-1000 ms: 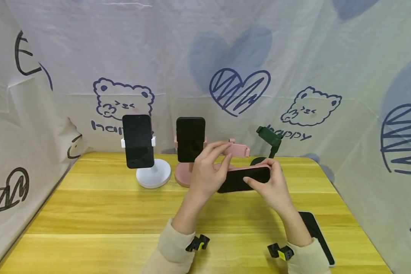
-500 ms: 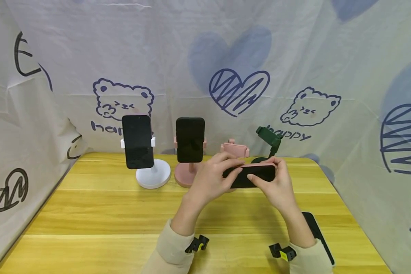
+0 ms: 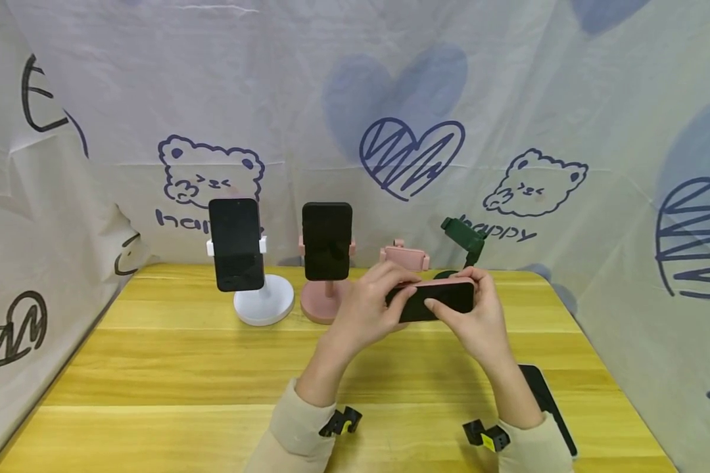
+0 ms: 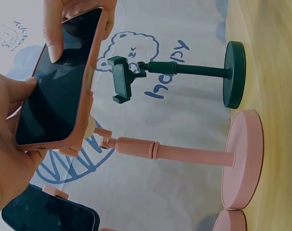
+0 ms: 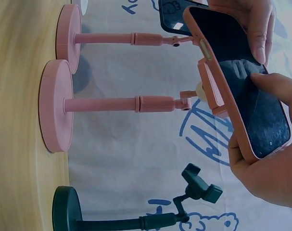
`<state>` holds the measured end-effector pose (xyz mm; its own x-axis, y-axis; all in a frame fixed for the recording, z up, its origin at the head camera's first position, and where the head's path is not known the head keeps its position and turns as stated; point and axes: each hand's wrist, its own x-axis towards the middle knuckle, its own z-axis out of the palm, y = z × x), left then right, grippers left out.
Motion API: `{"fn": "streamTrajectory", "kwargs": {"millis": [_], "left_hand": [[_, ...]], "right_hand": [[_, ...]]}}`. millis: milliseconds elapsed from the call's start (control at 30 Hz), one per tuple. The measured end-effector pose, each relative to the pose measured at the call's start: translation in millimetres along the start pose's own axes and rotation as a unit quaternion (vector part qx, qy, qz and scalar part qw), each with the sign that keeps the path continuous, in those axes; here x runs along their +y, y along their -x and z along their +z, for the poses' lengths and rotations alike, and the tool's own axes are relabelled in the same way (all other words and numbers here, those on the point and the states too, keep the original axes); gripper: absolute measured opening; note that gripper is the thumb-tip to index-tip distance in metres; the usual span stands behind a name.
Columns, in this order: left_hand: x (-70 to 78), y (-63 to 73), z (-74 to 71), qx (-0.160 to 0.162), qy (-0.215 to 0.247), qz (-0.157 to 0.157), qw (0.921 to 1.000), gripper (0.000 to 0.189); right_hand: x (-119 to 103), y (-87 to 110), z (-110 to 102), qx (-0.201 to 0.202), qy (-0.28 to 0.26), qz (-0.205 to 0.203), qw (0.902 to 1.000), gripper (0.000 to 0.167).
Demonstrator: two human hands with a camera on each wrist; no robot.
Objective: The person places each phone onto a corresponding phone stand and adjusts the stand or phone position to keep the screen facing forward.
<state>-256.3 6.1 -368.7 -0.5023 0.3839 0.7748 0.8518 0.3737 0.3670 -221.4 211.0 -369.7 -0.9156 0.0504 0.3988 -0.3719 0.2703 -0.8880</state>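
Observation:
A black-screened phone in a pink case (image 3: 458, 297) is held sideways, screen toward me, before the clamp (image 3: 405, 258) of a pink phone stand. My left hand (image 3: 367, 303) grips its left end, thumb at the screen's edge and fingers behind. On the right end my right hand (image 3: 479, 322) has its thumb on the glass and its fingers round the back. In the right wrist view the phone (image 5: 232, 43) overlaps the pink clamp (image 5: 212, 86); whether they touch I cannot tell. The stand's post (image 4: 184, 151) is upright.
A white stand (image 3: 266, 302) and another pink stand (image 3: 316, 303) carry upright phones at the left. A dark green stand (image 3: 464, 234) with a bare clamp is behind my right hand. Another phone (image 3: 547, 407) lies on the wooden table (image 3: 183, 381) beside my right forearm.
My left hand has come down from beside the clamp onto the phone's left end, uncovering the clamp. The phone has shifted slightly right and up, then stayed nearly still.

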Motion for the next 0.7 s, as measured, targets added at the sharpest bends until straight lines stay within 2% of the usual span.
{"fn": "streamTrajectory", "kwargs": {"millis": [167, 367, 467, 567, 700], "left_hand": [[0.4, -0.5, 2.5, 0.023, 0.033, -0.01, 0.9991, 0.012], [2.0, -2.1, 5.2, 0.081, 0.095, -0.034, 0.9916, 0.014], [2.8, -2.8, 8.8, 0.123, 0.114, -0.046, 0.9847, 0.014], [4.2, -3.1, 14.4, 0.167, 0.127, -0.06, 0.976, 0.014], [9.1, -2.8, 23.4, 0.213, 0.158, -0.087, 0.9603, 0.016]], "right_hand": [[-2, 0.6, 1, 0.033, -0.013, -0.008, 0.9994, 0.067], [-1, 0.8, 8, 0.085, -0.112, 0.005, 0.9901, 0.064], [-1, 1.6, 13, 0.092, -0.159, 0.006, 0.983, 0.058], [-1, 2.8, 19, 0.079, -0.184, 0.0, 0.9798, 0.051], [0, 4.3, 27, 0.057, -0.188, -0.007, 0.9805, 0.041]]}}
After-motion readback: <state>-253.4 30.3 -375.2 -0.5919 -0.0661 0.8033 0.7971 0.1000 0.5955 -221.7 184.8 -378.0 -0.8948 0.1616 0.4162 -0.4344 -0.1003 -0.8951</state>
